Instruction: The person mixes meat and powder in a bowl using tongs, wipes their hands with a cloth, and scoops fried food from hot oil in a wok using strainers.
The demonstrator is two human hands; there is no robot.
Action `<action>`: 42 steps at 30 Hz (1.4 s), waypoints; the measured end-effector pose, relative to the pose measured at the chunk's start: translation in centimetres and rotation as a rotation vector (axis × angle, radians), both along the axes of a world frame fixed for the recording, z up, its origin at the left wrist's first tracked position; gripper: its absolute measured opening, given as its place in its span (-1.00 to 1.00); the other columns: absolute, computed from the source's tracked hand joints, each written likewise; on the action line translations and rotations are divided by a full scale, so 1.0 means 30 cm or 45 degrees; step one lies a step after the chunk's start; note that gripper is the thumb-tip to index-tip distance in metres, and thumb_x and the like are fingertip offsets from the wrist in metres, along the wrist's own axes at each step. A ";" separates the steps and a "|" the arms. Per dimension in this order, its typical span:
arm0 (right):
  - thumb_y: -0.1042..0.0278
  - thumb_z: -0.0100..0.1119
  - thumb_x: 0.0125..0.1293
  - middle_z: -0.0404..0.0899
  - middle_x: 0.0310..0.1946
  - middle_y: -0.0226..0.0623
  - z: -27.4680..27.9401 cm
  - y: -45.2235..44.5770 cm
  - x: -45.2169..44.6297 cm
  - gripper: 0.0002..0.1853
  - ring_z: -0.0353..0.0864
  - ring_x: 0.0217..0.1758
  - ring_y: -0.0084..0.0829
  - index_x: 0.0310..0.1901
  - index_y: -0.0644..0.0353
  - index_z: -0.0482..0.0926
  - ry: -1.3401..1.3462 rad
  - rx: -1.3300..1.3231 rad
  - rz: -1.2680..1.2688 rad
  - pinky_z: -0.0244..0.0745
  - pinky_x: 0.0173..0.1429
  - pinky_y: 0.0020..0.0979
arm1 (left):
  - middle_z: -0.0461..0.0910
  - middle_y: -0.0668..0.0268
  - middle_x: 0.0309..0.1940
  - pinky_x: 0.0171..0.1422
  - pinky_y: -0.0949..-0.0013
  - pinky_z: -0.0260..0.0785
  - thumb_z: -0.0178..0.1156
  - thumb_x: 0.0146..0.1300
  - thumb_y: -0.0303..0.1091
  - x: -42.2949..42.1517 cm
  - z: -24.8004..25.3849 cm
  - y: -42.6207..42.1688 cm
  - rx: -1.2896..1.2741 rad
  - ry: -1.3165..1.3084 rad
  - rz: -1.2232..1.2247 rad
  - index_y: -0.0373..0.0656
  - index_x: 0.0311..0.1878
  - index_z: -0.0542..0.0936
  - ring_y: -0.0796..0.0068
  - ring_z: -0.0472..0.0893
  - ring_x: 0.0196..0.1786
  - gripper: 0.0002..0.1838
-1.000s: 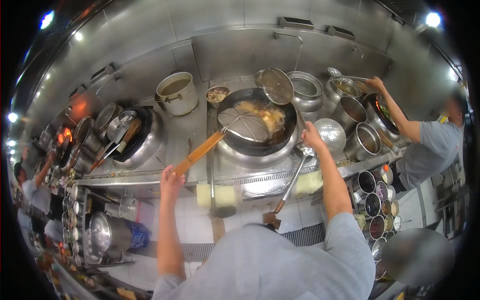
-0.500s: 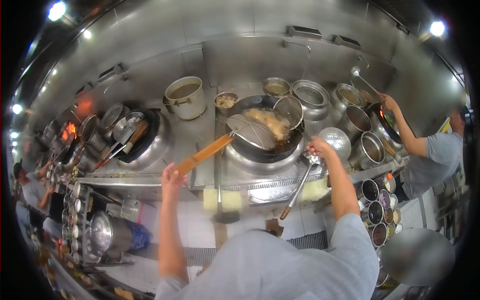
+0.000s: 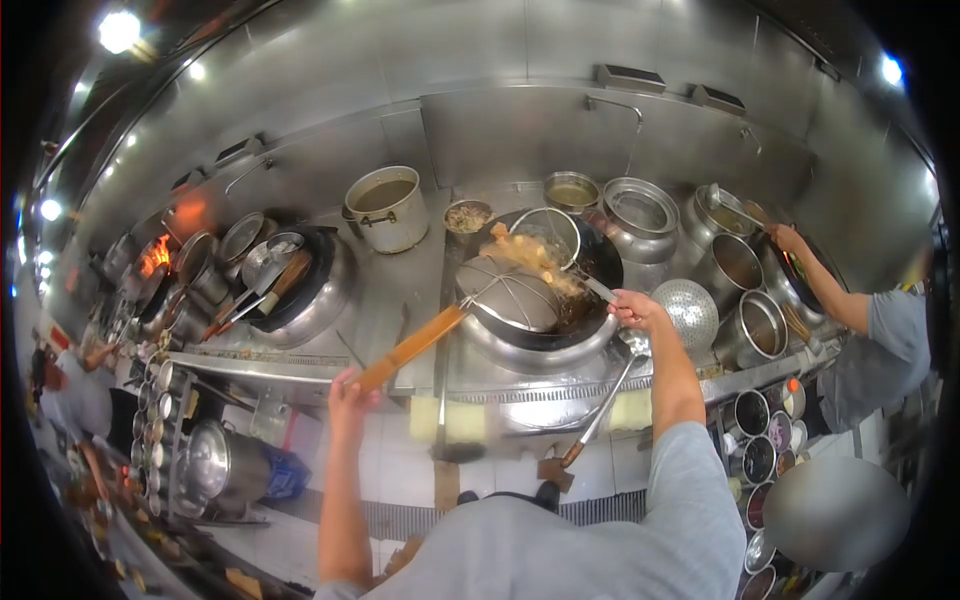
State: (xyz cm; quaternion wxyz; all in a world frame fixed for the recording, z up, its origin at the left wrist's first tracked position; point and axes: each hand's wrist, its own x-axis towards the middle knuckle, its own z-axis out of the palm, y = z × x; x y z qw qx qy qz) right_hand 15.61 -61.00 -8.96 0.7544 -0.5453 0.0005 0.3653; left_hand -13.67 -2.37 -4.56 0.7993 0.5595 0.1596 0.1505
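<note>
My left hand [image 3: 354, 392] grips the wooden handle of a large wire-braced strainer [image 3: 512, 292], whose mesh rests over the near left part of a black wok [image 3: 600, 262]. With my right hand [image 3: 632, 308] I hold the handle of a round fine-mesh skimmer [image 3: 545, 236] inside the wok. Golden-brown food pieces [image 3: 530, 252] lie at the skimmer and against the strainer, with dark oil below them. Below my right hand, a metal ladle [image 3: 605, 400] leans over the counter's front edge.
A tall pot [image 3: 387, 212] stands behind left, beside a small bowl of food [image 3: 467, 216]. Right of the wok are a perforated ladle [image 3: 686, 314] and several metal pots. Another wok [image 3: 310, 285] with utensils sits left. A co-worker [image 3: 870, 340] works at right.
My right hand's skimmer has come down from above the wok's back right, moving left to the food near the strainer. The food has shifted toward the strainer. The view has shifted slightly.
</note>
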 end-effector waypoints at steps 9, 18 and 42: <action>0.56 -0.08 0.33 0.44 -0.47 -0.35 0.108 0.015 -0.206 -0.81 0.23 -0.74 -0.67 -0.04 0.17 0.30 -0.261 -0.242 -0.277 0.11 -0.77 -0.54 | 0.57 0.15 -0.09 -0.16 0.37 0.59 -0.03 0.40 -0.45 0.080 -0.072 -0.016 -0.085 0.046 -0.072 -0.11 0.27 0.32 0.35 0.66 -0.21 -0.62; 0.53 -0.11 0.35 0.39 -0.54 -0.38 0.184 0.157 -0.288 -0.62 0.25 -0.76 -0.59 0.20 0.23 0.24 -0.595 -0.702 -0.502 0.11 -0.75 -0.47 | 0.56 0.15 -0.07 -0.15 0.39 0.60 0.01 0.41 -0.43 0.082 -0.107 -0.057 -0.111 0.026 -0.155 -0.12 0.28 0.29 0.36 0.66 -0.20 -0.60; 0.47 -0.02 0.26 0.61 -0.15 -0.02 0.088 -0.080 -0.436 -0.44 0.62 -0.24 -0.04 0.33 0.12 0.25 -0.674 -1.216 -0.949 0.51 -0.28 -0.14 | 0.55 0.21 -0.13 -0.16 0.42 0.56 0.02 0.40 -0.42 0.083 -0.010 0.041 -0.035 -0.069 -0.081 -0.13 0.27 0.32 0.39 0.64 -0.23 -0.61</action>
